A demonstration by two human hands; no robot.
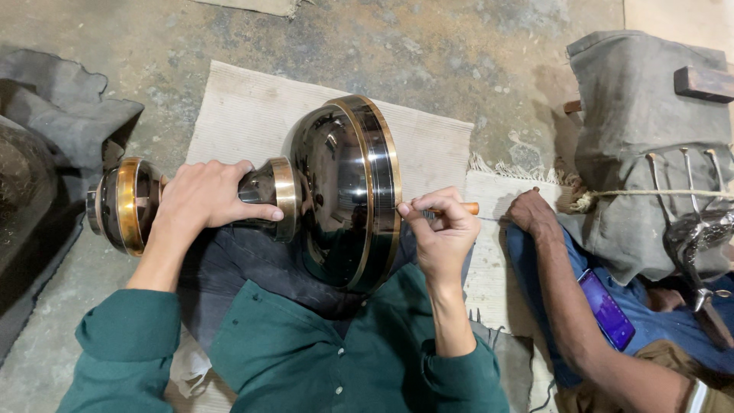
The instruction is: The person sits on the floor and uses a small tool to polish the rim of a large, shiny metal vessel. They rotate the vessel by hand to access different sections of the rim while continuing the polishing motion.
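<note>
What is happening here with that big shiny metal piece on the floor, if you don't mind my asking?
A person in a green shirt sits on the floor with a large dark metal vessel banded in brass lying on its side across their lap. Their left hand grips its narrow neck, while their right hand holds a small wooden-handled tool against the wide rim. A woven mat lies underneath. Beside them, another person's hand rests on the mat, with a phone on that person's lap.

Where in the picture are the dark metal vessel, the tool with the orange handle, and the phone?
dark metal vessel (344, 195): head view, on its polished round body.
tool (468, 208): head view, on the orange handle's end past the right hand (442, 233).
phone (606, 310): head view, on its lit screen.
</note>
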